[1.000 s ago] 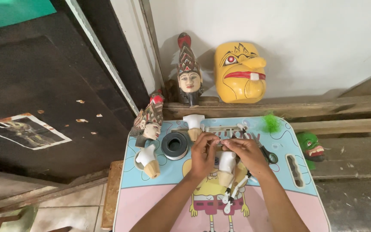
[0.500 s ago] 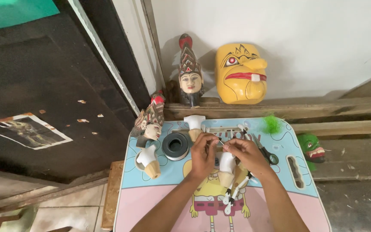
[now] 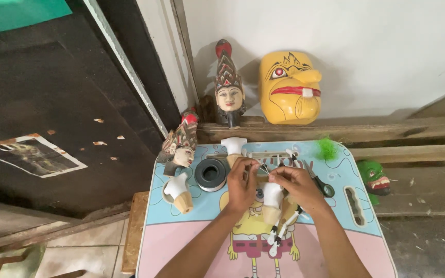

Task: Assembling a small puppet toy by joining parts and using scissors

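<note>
Head view: both hands (image 3: 269, 181) pinch what seems thread above a puppet body (image 3: 273, 202).

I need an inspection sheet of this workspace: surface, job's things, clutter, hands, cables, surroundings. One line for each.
Surface: small cartoon-printed table, blue and pink.
Job's things: white puppet body with thin jointed arms, under both hands.
Clutter: tape roll, scissors, white puppet torso, painted puppet head, green tuft.
Hands: left hand and right hand pinch something small over the body.
Cables: nothing seen.
Surroundings: yellow mask, crowned head, green mask, white wall.
</note>
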